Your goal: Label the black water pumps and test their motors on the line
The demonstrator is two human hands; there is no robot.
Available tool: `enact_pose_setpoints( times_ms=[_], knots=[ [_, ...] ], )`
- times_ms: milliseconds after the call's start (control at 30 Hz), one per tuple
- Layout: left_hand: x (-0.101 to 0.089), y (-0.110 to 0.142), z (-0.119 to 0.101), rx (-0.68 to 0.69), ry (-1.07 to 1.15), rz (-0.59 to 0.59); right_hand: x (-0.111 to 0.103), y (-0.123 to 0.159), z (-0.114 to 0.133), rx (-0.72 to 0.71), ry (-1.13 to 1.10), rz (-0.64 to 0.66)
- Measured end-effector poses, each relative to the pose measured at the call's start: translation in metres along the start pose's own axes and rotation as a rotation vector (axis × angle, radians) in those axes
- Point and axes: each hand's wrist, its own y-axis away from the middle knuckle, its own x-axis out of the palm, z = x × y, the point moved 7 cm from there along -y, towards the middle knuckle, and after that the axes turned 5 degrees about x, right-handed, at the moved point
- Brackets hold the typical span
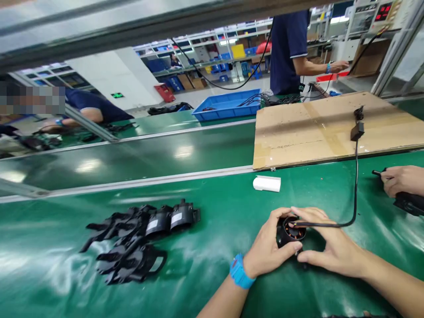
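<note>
A round black motor housing [281, 236] stands between my hands, its open end facing up and showing orange-copper parts inside. My left hand [263, 249] is closed around its left side, thumb across the front. On the other side, my right hand [338, 247] curls against it, fingertips at the back and thumb low at the front. A black cable [356, 185] runs from the opening across my right fingers and up to a small black box [357, 131]. Undersides of the fingers are hidden. A blue wristband [241, 271] is on my left wrist.
Several black plastic housings [142, 238] lie in a cluster at left on the green mat. A white curved piece [266, 183] lies ahead, before a cardboard sheet [298, 132]. Another person's hand [404, 180] holds a black part at right. Beyond are a blue tray [228, 112] and co-workers.
</note>
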Motion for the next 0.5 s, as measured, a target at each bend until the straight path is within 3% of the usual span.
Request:
enact_pose_setpoints(
  times_ms=[67,133,200,267,367,500],
  knots=[
    [0.0,-0.001,0.007,-0.099,0.079,0.145,-0.023,-0.004,-0.031,0.273,-0.436,-0.191],
    [-0.003,0.0,0.015,-0.189,0.124,0.281,-0.054,-0.001,-0.071,0.514,-0.833,-0.512],
    [-0.01,0.001,0.021,-0.243,0.103,0.345,-0.087,0.002,-0.104,0.628,-1.007,-0.78],
    [-0.021,-0.001,0.024,-0.275,0.032,0.313,-0.12,0.002,-0.122,0.617,-0.99,-0.92],
    [-0.037,0.0,0.02,-0.336,-0.12,0.153,-0.149,0.002,-0.125,0.549,-0.886,-0.99],
    [-0.046,0.02,-0.003,-0.369,-0.367,-0.039,-0.146,0.015,-0.103,0.545,-0.721,-0.845]
  ],
)
